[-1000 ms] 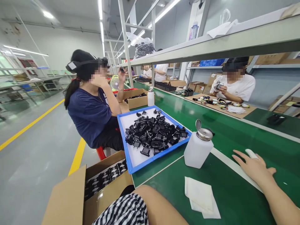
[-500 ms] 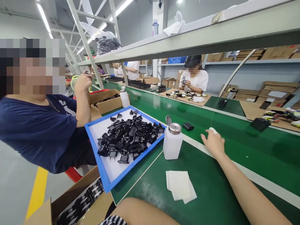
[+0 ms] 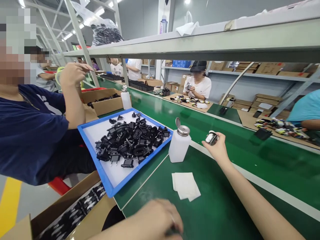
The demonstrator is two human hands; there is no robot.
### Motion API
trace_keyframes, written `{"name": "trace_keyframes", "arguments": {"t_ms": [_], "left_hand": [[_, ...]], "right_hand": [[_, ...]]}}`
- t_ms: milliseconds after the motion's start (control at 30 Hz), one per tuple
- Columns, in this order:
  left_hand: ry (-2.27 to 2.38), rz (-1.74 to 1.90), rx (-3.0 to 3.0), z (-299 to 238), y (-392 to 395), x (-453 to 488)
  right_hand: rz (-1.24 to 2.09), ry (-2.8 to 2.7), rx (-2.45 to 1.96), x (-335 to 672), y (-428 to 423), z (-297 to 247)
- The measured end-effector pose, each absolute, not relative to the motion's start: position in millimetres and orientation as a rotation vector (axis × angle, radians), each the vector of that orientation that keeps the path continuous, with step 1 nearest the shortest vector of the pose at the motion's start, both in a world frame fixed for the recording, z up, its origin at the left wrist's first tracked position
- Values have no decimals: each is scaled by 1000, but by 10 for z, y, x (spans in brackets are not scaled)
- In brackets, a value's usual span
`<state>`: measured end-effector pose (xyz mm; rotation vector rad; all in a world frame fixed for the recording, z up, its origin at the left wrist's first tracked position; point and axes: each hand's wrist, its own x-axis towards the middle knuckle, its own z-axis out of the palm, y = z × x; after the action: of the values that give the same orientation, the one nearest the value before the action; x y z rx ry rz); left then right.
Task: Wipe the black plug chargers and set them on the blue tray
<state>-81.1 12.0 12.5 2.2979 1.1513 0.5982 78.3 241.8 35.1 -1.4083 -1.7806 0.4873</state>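
My right hand (image 3: 218, 148) is raised over the green belt, its thumb and fingers closed around a small black plastic housing (image 3: 213, 133). Something white, apparently a fingertip cover, shows against the housing. My left hand (image 3: 162, 218) is at the bottom edge, blurred, with its fingers curled; a dark thing partly shows under them, too hidden to name. Between the hands lie folded white cloths (image 3: 186, 186). A white pump bottle (image 3: 179, 146) with its metal lid flipped up stands behind the cloths.
A blue-rimmed tray (image 3: 112, 191) of black plug parts (image 3: 130, 136) is left of the bottle. Below it sits a cardboard box (image 3: 92, 216) of black parts. A co-worker (image 3: 37, 133) sits at left; another (image 3: 198, 83) works across the belt. A shelf (image 3: 175, 46) runs overhead.
My right hand has picked the black housing up off the belt and drawn it back. My left hand has come into view at the bottom. The camera view has shifted right.
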Motion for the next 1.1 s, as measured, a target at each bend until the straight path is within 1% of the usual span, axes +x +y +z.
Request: {"name": "trace_keyframes", "arguments": {"t_ms": [100, 167, 267, 333, 433, 500, 600, 667, 733, 867, 967, 1033, 1100], "left_hand": [[1447, 833, 2066, 218, 181, -1082], [1536, 1084, 1867, 278, 215, -1061], [1394, 1396, 1638, 336, 238, -865], [1279, 1536, 1496, 340, 238, -744], [1254, 1710, 1307, 301, 204, -695], [1269, 1767, 1234, 268, 150, -737], [1296, 1765, 1239, 244, 39, -826], [1341, 1747, 1267, 240, -24, -873], [1409, 1691, 1301, 221, -55, -911], [1587, 1385, 1499, 81, 0, -1012], [1599, 1109, 1675, -45, 81, -1091], [1613, 1018, 1728, -95, 119, -1114], [1660, 997, 1744, -117, 137, -1108]], "right_hand": [[585, -1849, -1009, 754, 1758, 427], [565, -1936, -955, 657, 1384, 464], [541, -2039, -972, 484, 1000, 491], [600, -2138, -948, 399, 860, 502], [700, -2352, -875, 362, 820, 529], [668, -2524, -893, 390, 909, 538], [522, -2686, -1143, 455, 1157, 476], [486, -2723, -1385, 485, 1329, 384], [466, -2768, -1532, 499, 1453, 290], [533, -2875, -1454, 498, 1535, 238], [542, -2849, -1492, 481, 1498, 316], [474, -2736, -1565, 450, 1426, 374], [492, -2563, -1544, 396, 1303, 401]]}}
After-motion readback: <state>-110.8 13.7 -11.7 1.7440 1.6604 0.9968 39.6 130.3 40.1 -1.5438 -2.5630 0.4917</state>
